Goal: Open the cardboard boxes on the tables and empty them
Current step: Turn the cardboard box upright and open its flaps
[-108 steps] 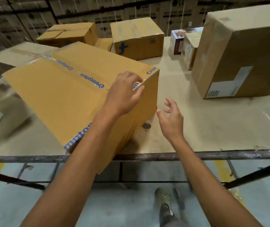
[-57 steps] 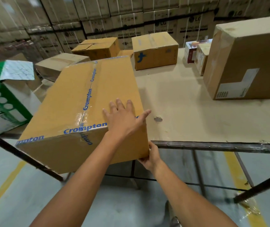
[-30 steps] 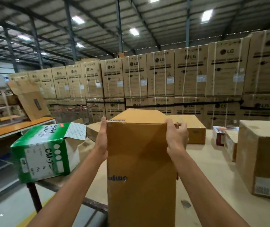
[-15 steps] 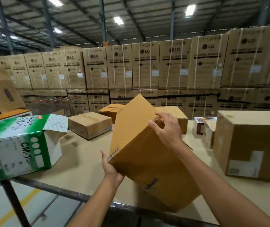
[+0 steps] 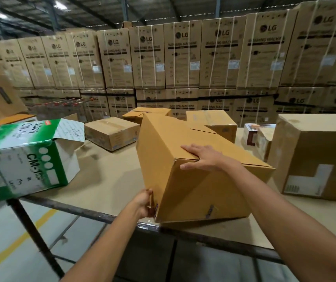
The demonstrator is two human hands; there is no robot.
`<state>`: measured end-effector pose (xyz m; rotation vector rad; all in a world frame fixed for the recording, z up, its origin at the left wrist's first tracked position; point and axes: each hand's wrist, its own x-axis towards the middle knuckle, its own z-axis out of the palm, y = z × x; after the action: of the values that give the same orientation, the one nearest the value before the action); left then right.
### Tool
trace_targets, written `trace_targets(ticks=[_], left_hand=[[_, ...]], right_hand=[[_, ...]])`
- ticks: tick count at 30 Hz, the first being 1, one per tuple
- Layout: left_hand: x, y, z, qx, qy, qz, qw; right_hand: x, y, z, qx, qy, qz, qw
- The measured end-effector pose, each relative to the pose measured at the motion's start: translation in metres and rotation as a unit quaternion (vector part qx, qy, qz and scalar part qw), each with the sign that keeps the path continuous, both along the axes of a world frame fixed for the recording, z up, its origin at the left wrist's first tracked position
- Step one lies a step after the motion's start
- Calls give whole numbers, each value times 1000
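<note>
Brown cardboard box [image 5: 195,186]: I'm positioning it | my left hand [image 5: 143,203] gripping its corner, right hand [image 5: 205,157] pressing flat | next, probably setting down, opening it

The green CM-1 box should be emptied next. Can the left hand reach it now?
Probably yes: bare table lies between the left hand and the green CM-1 box, but that hand grips the tilted cardboard box.

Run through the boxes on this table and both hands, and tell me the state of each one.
tan box: closed, tilted on its bottom edge.
left grip: hand curled round the tan box's lower corner.
right grip: hand flat on the tan box's top edge.
green box: top flap open.
large labelled box: closed, upright.
low taped box: closed, lying flat.
</note>
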<state>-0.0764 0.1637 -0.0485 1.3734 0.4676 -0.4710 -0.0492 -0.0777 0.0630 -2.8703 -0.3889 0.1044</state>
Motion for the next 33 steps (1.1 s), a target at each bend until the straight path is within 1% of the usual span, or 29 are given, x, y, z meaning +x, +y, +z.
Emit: trace_targets(ticks=[2, 4, 6, 8, 10, 11, 12, 13, 14, 15, 16, 17, 18, 19, 20, 23, 26, 28, 30, 31, 33], left_hand=[[-8, -6, -2, -6, 26, 0, 1000], [-12, -14, 4, -9, 21, -6, 1000], [-13, -23, 15, -26, -14, -16, 999], [-8, -29, 27, -41, -64, 5, 997], [-1, -33, 34, -24, -115, 54, 992], [5, -34, 35, 6, -153, 73, 985], [12, -37, 33, 65, -202, 84, 974], [18, -39, 31, 162, -259, 78, 949], [20, -43, 28, 279, -311, 54, 907], [21, -49, 24, 389, -355, 23, 850], [19, -56, 20, 476, -388, -16, 789], [17, -62, 13, 540, -403, -62, 737], [16, -67, 9, 587, -405, -98, 694], [17, -68, 5, 618, -401, -123, 665], [20, -66, 3, 635, -398, -136, 648], [34, -54, 3, 652, -419, -148, 614], [52, -20, 2, 641, -450, -181, 596], [67, 12, 3, 614, -458, -204, 609], [76, 36, 9, 600, -449, -224, 623], [78, 41, 11, 600, -447, -230, 622], [72, 32, 15, 597, -460, -247, 609]], right_hand=[[0, 4, -15, -14, -4, -13, 1000], [3, 10, -26, -33, -20, -21, 999], [2, 21, -39, -67, -22, -20, 997], [1, 32, -59, -118, -9, -8, 993], [0, 34, -77, -149, -2, 6, 989], [2, 31, -80, -140, -10, 11, 990], [6, 25, -79, -110, -25, 12, 994], [12, 17, -74, -69, -43, 8, 997], [18, 8, -69, -34, -61, -4, 998], [23, -2, -67, -24, -75, -25, 997], [27, -10, -68, -39, -82, -47, 995], [28, -16, -73, -68, -75, -69, 993], [28, -19, -79, -89, -58, -84, 991], [28, -20, -83, -94, -44, -91, 990], [29, -18, -88, -93, -38, -92, 991], [29, -11, -87, -80, -49, -92, 991], [18, 1, -86, -62, -32, -67, 995], [9, 12, -86, -32, -30, -42, 998], [5, 16, -83, -1, -49, -25, 998], [6, 15, -82, 14, -69, -24, 997], [11, 10, -84, 64, -124, -51, 989]])
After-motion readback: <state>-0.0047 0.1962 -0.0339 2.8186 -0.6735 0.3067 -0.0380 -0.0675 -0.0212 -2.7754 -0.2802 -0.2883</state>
